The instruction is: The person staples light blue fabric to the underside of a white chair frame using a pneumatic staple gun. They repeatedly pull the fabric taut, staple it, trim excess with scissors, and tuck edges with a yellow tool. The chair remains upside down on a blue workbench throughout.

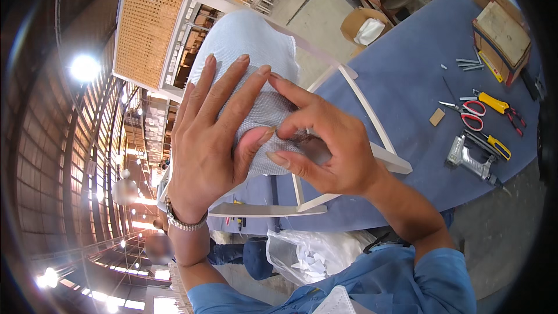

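Note:
A white-framed chair [382,117] lies tipped over on the blue-covered table, its woven cane back [148,29] at the upper left. Light grey-white textured fabric [247,32] covers its padded seat. My left hand [203,134] lies on the fabric with its fingers stretched out and the thumb bent inward, a metal-banded watch on its wrist. Close beside that thumb, my right hand [334,139] has its fingers and thumb curled in a pinch at the seat's near edge. The fabric there looks gathered between them; my fingers partly hide it.
On the right of the blue table [418,70] lie a staple gun [469,160], red-handled scissors [472,115], yellow-handled tools [494,103], a small tan block [437,117] and several staple strips [469,64]. Below hangs a clear plastic bag [314,259] with white scraps.

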The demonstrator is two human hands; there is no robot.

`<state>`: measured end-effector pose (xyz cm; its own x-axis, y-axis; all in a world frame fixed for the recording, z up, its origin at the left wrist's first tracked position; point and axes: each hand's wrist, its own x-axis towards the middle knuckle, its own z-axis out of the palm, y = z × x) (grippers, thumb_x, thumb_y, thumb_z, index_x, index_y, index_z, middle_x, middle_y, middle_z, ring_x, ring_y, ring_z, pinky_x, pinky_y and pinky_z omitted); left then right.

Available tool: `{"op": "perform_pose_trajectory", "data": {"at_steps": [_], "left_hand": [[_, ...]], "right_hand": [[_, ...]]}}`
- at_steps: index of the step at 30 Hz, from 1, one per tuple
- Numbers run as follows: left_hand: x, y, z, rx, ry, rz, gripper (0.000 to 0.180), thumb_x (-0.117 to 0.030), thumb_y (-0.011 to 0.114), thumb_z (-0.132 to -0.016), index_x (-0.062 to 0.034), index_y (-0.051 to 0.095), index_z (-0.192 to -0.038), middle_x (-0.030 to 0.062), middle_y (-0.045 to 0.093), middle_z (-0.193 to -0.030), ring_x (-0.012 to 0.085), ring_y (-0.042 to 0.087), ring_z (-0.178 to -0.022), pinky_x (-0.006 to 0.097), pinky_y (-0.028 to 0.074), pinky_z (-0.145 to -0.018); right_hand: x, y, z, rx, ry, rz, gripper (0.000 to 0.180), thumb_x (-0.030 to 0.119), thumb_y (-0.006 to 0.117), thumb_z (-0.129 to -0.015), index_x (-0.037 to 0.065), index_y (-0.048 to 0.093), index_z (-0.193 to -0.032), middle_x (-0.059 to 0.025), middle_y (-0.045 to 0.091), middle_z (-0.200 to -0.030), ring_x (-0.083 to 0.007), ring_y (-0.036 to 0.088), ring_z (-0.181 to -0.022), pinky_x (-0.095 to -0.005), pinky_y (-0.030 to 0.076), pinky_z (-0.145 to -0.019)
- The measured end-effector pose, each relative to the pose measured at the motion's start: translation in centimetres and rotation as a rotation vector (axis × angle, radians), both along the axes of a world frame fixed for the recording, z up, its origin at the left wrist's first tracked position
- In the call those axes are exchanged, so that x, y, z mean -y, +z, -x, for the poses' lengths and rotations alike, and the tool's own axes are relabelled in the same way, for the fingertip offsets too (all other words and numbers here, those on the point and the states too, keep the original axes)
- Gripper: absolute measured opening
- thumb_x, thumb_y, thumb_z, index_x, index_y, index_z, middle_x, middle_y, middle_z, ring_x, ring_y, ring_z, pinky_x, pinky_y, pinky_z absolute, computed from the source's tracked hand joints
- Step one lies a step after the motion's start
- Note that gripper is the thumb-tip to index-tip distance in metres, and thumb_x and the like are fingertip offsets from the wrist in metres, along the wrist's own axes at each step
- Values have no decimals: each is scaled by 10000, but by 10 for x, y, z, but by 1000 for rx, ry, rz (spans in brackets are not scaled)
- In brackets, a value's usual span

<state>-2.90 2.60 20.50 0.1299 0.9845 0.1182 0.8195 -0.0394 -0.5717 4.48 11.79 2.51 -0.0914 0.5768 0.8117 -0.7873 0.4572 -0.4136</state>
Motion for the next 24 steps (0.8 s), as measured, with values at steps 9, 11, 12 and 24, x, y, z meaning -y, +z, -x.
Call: {"op": "perform_pose_trajectory", "data": {"at_steps": [9, 11, 12, 24], "left_hand": [[1, -7, -7, -56, -2, -31, 513, -375, 537, -995, -31, 566, -1375, 203, 583, -1378, 461, 479, -1342, 532, 382, -1124], [2, -7, -8, -62, 2, -39, 515, -376, 546, -990, -35, 567, -1376, 198, 588, -1374, 460, 478, -1344, 529, 395, -1115], [3, -7, -8, -64, 3, -43, 516, -376, 550, -988, -37, 567, -1377, 196, 590, -1372, 460, 477, -1344, 527, 401, -1111], [5, -12, -2, -76, -29, -71, 530, -396, 573, -977, -64, 570, -1390, 183, 591, -1382, 423, 486, -1354, 520, 425, -1088]], "right_hand": [[18, -9, 2, -95, 12, 170, 350, 266, 812, -836, 10, 575, -802, -289, 521, -1400, -389, 623, -1195, -399, 543, -952], [23, -10, -1, -90, 20, 192, 362, 268, 819, -831, 10, 571, -778, -290, 522, -1389, -387, 608, -1220, -414, 527, -988], [23, -14, -4, -27, -7, 143, 369, 268, 824, -827, 10, 569, -765, -294, 523, -1381, -387, 598, -1235, -425, 513, -1008], [7, -32, -12, 179, -215, -62, 340, 239, 762, -862, -3, 583, -704, -210, 602, -1317, -313, 638, -1056, -368, 529, -884]]}}
